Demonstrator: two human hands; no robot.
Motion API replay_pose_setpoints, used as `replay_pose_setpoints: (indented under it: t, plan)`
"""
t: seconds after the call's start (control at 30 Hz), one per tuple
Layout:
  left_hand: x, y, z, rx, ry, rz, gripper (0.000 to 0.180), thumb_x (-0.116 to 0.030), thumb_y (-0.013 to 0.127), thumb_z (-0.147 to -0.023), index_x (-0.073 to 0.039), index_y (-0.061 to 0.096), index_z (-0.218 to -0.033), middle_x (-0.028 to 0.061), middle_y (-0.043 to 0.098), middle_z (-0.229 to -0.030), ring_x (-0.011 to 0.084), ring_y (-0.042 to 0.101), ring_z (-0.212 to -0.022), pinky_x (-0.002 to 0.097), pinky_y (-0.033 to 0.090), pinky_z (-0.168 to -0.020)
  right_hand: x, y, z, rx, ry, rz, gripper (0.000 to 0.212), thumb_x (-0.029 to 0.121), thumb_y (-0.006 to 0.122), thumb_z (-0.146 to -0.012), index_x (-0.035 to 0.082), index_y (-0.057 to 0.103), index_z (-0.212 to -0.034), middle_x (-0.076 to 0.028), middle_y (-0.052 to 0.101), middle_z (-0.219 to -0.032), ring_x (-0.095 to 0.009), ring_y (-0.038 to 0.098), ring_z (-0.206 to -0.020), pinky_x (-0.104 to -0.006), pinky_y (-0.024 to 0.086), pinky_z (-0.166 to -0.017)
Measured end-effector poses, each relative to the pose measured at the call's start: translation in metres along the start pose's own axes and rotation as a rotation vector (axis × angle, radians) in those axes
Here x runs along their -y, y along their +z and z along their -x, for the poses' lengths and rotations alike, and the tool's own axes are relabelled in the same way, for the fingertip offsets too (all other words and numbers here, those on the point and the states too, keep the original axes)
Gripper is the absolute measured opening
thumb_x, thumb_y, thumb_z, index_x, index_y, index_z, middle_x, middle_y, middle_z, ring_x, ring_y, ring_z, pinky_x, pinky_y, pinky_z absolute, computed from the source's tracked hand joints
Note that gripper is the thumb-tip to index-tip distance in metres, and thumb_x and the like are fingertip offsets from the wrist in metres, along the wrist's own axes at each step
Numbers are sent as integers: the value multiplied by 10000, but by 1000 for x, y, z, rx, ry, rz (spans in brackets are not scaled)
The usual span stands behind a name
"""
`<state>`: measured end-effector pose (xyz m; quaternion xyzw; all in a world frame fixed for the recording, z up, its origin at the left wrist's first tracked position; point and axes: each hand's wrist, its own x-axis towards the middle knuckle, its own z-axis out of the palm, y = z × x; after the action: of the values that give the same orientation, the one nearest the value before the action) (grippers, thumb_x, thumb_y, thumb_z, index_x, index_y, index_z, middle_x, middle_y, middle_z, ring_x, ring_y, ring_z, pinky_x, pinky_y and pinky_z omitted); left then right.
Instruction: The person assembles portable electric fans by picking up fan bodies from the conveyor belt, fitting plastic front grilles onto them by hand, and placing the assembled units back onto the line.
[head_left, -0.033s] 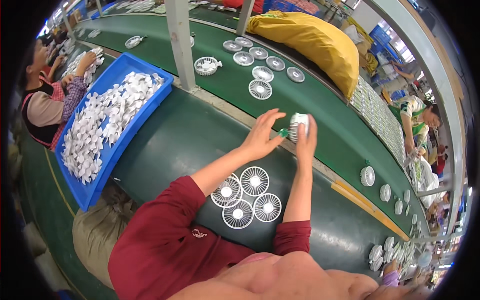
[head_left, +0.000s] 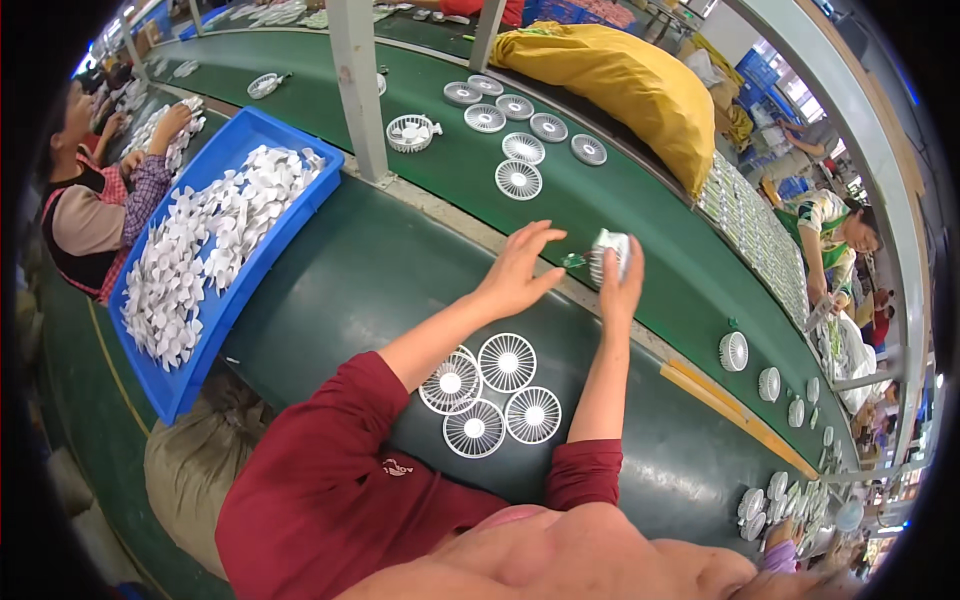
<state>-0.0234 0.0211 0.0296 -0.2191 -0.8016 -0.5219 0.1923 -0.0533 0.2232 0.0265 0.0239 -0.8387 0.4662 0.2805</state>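
My right hand grips a round white slatted fan housing on its edge, above the near side of the green belt. A small green part sticks out from the housing's left side. Just left of it, my left hand is empty, with fingers spread and thumb pointing toward the green part. Several round white fan grilles lie between my forearms on the dark green tabletop, two of them overlapping.
A blue tray of white fan blades stands at left, near a co-worker. More grilles and housings sit on the green belt. A metal post rises at the table's back edge; a yellow cloth lies beyond.
My right hand has shifted slightly right with the fan housing. The green part, which was at my left thumb, now stands apart from it, and the left hand's fingers are spread.
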Motion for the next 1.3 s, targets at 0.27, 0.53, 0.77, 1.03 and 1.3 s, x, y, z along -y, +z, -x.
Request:
replay_pose_setpoints:
  t: [0.27,0.53,0.77,1.03,1.3]
  plan:
    - [43,-19,2,28,-123,-70,384,-202,673,-857,-90,574,-1211,227,483,-1362,403,420,-1293,457,343,-1084,-40,-31,19,-275,-137,753,404,216,682,-822,86,616,-1199,-208,471,-1385,-407,451,-1267,-542,334,-1051]
    - [71,-23,13,-163,-64,-301,295,-113,640,-831,-88,616,-1124,159,553,-1301,369,463,-1250,456,381,-1048,-40,13,23,66,-248,296,206,77,642,-847,8,668,-1040,-189,637,-1181,-359,587,-1116,-429,457,-967]
    - [68,-16,5,-176,-59,-290,245,-102,667,-801,-68,639,-1042,181,586,-1230,384,507,-1167,453,426,-985,-43,13,18,31,-137,251,172,83,635,-849,0,684,-991,-188,661,-1132,-360,610,-1074,-428,471,-940]
    - [115,-67,-76,-294,159,-539,299,-134,662,-786,-58,628,-1073,209,592,-1170,393,522,-1158,489,403,-1000,-49,3,22,12,-127,272,160,92,657,-827,25,692,-968,-183,665,-1115,-360,607,-1062,-429,472,-937]
    - [221,-131,-124,-118,-334,-661,439,-293,655,-848,-96,588,-1235,189,590,-1236,386,555,-1137,464,458,-965,-44,10,19,61,-156,360,380,194,754,-745,69,661,-1092,-163,634,-1181,-348,569,-1109,-456,436,-971]
